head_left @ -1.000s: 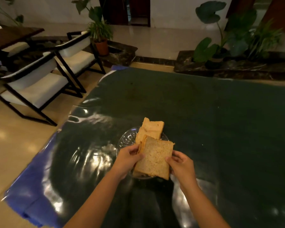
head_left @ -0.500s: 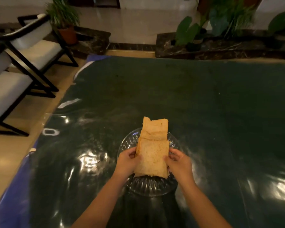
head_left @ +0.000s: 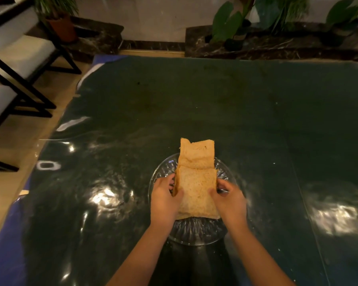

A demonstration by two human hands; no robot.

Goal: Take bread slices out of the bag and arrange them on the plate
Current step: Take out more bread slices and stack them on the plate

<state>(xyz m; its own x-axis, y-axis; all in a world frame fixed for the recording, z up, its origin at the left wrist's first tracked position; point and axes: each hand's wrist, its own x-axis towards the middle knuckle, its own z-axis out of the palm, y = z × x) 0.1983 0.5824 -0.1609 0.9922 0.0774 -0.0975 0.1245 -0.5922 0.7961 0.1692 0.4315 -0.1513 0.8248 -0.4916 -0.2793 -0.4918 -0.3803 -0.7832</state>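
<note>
A clear glass plate point(head_left: 196, 234) sits on the dark green table near me. On it lie bread slices: a far slice point(head_left: 196, 153) reaches over the plate's back rim, and a near slice point(head_left: 196, 190) overlaps it. My left hand point(head_left: 164, 200) grips the near slice's left edge, where a thin stack of slices shows under it. My right hand point(head_left: 229, 198) holds its right edge. No bread bag is in view.
The table point(head_left: 215, 104) carries a glossy dark cover with blue edging at the left. Black-framed chairs with white cushions point(head_left: 19, 56) stand on the floor to the left. Potted plants point(head_left: 227, 27) line a stone ledge beyond the far edge.
The near slice has come down from a tilted hold to lie flat and straight on the plate. Both hands stayed on its sides. The view has tipped downward.
</note>
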